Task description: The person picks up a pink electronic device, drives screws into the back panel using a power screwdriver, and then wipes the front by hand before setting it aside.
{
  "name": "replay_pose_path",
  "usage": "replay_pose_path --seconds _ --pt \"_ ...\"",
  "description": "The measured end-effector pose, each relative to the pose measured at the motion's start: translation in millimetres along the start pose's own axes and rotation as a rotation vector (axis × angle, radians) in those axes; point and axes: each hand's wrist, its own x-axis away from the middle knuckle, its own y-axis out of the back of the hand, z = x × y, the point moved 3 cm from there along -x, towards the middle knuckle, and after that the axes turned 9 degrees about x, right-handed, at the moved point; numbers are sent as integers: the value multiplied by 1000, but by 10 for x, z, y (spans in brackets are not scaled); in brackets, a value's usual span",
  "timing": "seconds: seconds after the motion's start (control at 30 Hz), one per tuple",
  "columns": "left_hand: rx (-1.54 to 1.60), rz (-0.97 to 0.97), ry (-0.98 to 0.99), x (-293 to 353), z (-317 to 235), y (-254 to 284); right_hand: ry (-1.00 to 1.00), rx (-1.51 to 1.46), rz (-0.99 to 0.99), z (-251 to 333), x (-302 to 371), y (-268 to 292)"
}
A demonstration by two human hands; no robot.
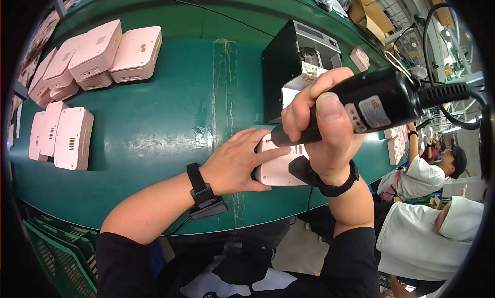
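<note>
My right hand [330, 117] is wrapped round a black corded electric screwdriver [384, 99], tilted with its tip end down at the upper left corner of a pink plastic housing [281, 169]. The very tip is too small to make out there. The housing lies on the green work table, with a slotted vent and small corner holes on its upper face. My left hand [234, 161] grips the housing's left end, thumb on the near side and a finger stretched across the top. My right hand and wrist strap hide the housing's right part.
Several pink housings are stacked at the far left [95, 50], and others stand near them [73, 138]. A black boxy machine [281, 66] stands beyond my right hand. The screwdriver's cable [430, 45] loops at the right. Co-workers sit at the right [428, 241]; green crates [56, 251] are lower left.
</note>
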Motion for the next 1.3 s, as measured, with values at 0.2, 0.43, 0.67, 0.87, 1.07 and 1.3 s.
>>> replay_pose_path --seconds 0.2,0.43,0.67,0.87,1.07,1.3 --pt "-5 7 -8 -9 -36 -22 2 -14 -61 1 67 -32" --pt "-3 -16 14 -35 -71 22 63 -108 -265 89 8 318" --pt "-85 -121 64 -38 -72 80 141 112 -443 221 -154 794" --pt "-92 -130 58 -42 -60 79 -28 108 -445 87 -143 849" --pt "-87 -123 70 -51 -85 88 -48 -13 -372 287 300 933" --pt "-102 -124 76 -73 -73 71 -44 43 -293 377 491 949"
